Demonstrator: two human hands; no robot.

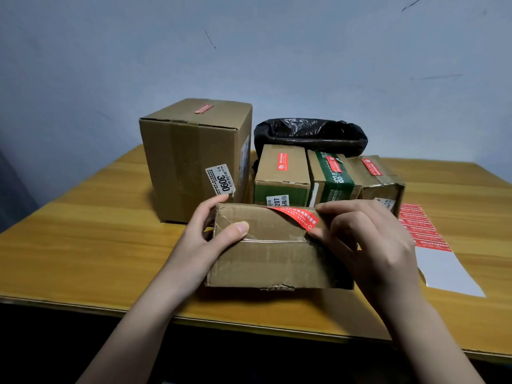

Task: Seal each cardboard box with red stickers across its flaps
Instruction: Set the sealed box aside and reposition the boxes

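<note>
- Box (277, 253) lies near the table's (83, 231) front edge, between both hands.
- Left hand (210, 236) grips its left end, thumb on the near face, fingers curled over the top corner.
- Right hand (368, 239) pinches the red sticker (297, 217), which lies over the top edge.
- Four stickered boxes stand behind; sticker sheet (432, 239) lies at right.

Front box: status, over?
Left hand grips front box. Right hand pinches red sticker, laid over the top edge, near end not yet pressed down. Nothing in the way.
</note>
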